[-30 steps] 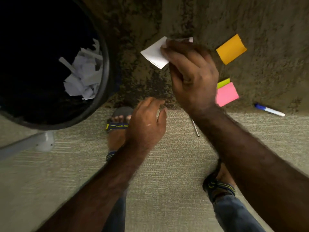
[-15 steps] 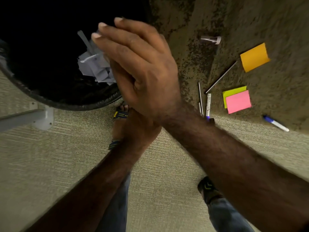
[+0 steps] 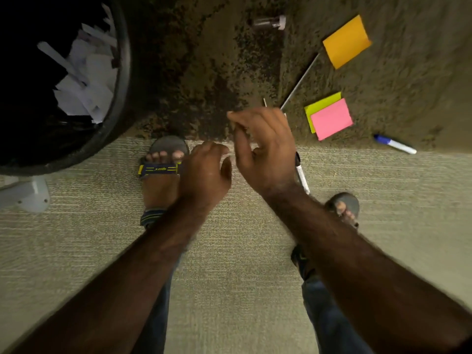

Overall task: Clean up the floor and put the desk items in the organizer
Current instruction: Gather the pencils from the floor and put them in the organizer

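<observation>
My right hand [image 3: 265,152] hovers over the carpet seam, fingers loosely curled and empty. Just left of it, my left hand [image 3: 207,172] hangs relaxed and empty above my sandalled left foot. A black waste bin [image 3: 120,103] at the upper left holds crumpled white paper [image 3: 84,83]. On the dark carpet lie an orange sticky pad [image 3: 346,42], a pink sticky pad [image 3: 332,118] on a yellow-green one [image 3: 319,104], a blue-capped marker [image 3: 394,144], a thin rod-like pen [image 3: 300,81] and a small clear cap [image 3: 269,22]. Another marker [image 3: 301,175] is partly hidden under my right wrist.
My two sandalled feet [image 3: 163,172] stand on the pale carpet. A grey furniture foot [image 3: 30,195] sits at the left edge below the bin. The darker stained carpet [image 3: 204,72] begins just beyond my hands.
My right hand carried the white paper from the floor to the bin, let it go there, and has swung back down to the right, empty. The left hand barely moved.
</observation>
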Demonstrator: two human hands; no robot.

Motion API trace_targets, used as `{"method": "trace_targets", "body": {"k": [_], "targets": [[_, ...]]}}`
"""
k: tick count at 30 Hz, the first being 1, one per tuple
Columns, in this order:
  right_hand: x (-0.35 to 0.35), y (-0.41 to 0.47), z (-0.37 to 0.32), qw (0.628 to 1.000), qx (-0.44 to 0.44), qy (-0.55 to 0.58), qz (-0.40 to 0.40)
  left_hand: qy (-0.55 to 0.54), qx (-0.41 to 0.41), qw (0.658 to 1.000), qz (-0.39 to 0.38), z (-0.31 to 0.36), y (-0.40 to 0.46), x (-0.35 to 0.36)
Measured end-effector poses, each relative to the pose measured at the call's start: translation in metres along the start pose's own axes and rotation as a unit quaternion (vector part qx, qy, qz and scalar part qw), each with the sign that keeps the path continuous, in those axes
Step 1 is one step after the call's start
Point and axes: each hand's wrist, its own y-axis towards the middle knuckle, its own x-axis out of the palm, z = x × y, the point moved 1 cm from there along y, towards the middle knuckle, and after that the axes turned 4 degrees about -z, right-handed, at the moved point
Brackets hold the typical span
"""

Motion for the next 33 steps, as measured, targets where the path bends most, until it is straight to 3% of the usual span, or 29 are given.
{"method": "trace_targets", "body": {"k": [6, 12, 18, 25, 28, 31, 33], "targets": [[-0.008, -0.073, 0.088, 0.978, 0.169, -0.101, -0.07, -0.027, 0.03, 0.997, -0.07, 0.024, 0.006, 0.038], [0.001, -0.11, 0.119, 0.943, 0.273, -0.129, -0.142, -0.013, 0.081, 0.987, -0.136, 0.038, 0.01, 0.064], [0.012, -0.115, 0.139, 0.911, 0.339, -0.159, -0.171, -0.014, 0.048, 0.987, -0.152, 0.041, 0.013, 0.083], [0.015, -0.115, 0.145, 0.916, 0.328, -0.143, -0.18, -0.06, -0.024, 0.981, -0.185, 0.04, 0.003, 0.105], [0.011, -0.115, 0.14, 0.93, 0.304, -0.123, -0.168, -0.131, -0.094, 0.969, -0.186, 0.044, 0.002, 0.108], [0.004, -0.109, 0.126, 0.951, 0.262, -0.086, -0.139, -0.234, -0.162, 0.94, -0.19, 0.046, 0.007, 0.109], [0.001, -0.103, 0.114, 0.96, 0.241, -0.052, -0.132, -0.34, -0.19, 0.902, -0.185, 0.047, 0.012, 0.107]]}}
